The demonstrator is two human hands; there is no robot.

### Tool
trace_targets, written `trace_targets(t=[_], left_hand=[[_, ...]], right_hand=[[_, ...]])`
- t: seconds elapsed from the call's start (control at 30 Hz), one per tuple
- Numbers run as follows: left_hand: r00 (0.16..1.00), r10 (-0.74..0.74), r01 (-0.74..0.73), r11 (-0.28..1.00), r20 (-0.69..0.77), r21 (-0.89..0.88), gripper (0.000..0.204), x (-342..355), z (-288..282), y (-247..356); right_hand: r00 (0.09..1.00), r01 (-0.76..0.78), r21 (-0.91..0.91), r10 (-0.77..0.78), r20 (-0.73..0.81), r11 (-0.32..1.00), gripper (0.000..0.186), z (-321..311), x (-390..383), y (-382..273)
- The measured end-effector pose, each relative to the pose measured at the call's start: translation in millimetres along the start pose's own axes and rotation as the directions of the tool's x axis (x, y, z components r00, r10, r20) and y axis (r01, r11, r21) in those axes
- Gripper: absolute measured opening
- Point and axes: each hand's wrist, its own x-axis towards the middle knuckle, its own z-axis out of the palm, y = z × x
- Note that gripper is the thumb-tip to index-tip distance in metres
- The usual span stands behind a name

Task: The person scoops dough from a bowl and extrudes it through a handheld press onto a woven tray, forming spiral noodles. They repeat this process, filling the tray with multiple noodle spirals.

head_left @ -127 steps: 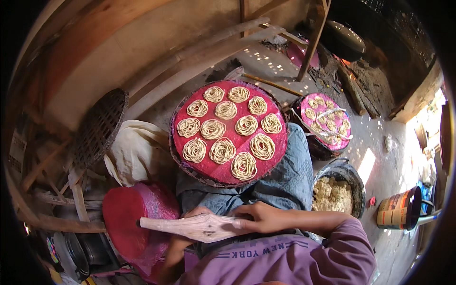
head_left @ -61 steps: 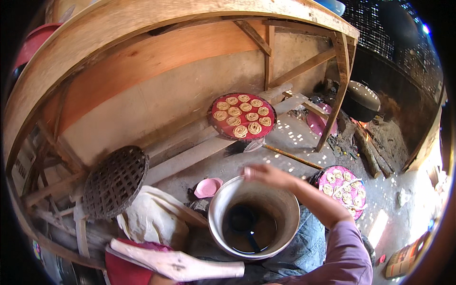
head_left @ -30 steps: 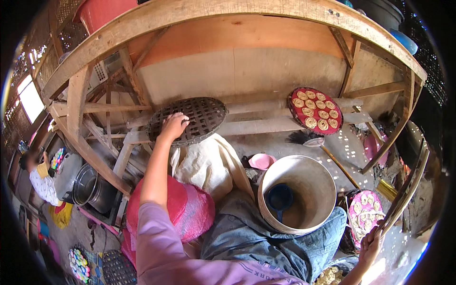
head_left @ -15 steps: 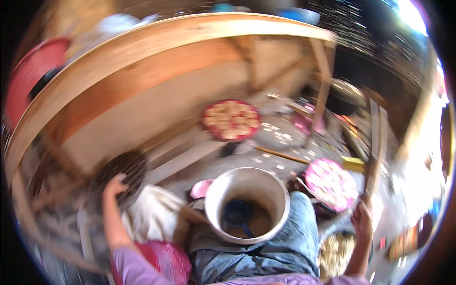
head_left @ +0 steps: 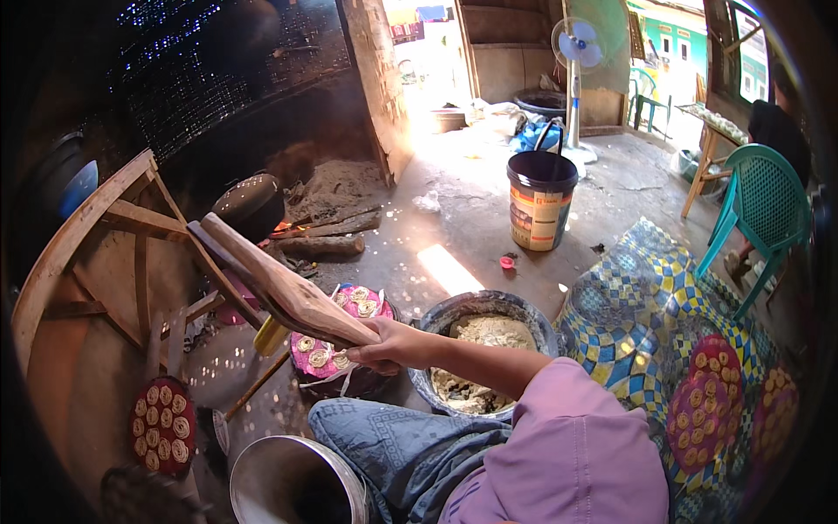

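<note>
My right hand (head_left: 397, 347) is closed round the near end of two long pieces of split firewood (head_left: 292, 290), which point away to the far left. Below my forearm stands a dark basin (head_left: 434, 316) holding a pale, crumbly doughy mass (head_left: 491, 336). Left of the hand, a pink round tray (head_left: 305, 356) carries pale coiled pieces, partly covered by the wood. A tall metal pot (head_left: 241, 476) sits by my leg at the lower edge, its inside dark. My left hand is out of the picture.
A blackened pot (head_left: 250, 206) rests by a small fire with logs (head_left: 321, 246). A wooden frame (head_left: 65, 236) and a red tray of coils (head_left: 162, 426) stand left. Beyond are a bucket (head_left: 541, 205), a fan (head_left: 577, 44), a patterned mat (head_left: 611, 301), a green chair (head_left: 768, 188) and a person (head_left: 790, 122).
The view has swung to the right. My right hand still grips the firewood, now raised toward the fire side. My left hand, earlier at a dark woven basket, has left the picture.
</note>
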Motion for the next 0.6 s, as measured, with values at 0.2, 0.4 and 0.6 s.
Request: trace_targets(t=[0.2,0.4,0.6], left_hand=[[0.7,0.073,-0.098,0.995,0.711,-0.006,0.077,15,100,74],[0.848,0.032,0.043,0.991,0.529,-0.129,0.055,-19,164,71],[0.748,-0.127,0.204,0.978,0.652,-0.043,0.062,-22,154,81]], right_hand=[[1.0,-0.026,-0.094,0.024,-0.019,0.995,0.046,0,-16,-3],[0.934,-0.243,-0.115,0.2,-0.297,0.963,0.021,-21,-29,16],[0.985,0.017,0.05,-0.008,-0.174,0.999,0.037,-23,-12,39]])
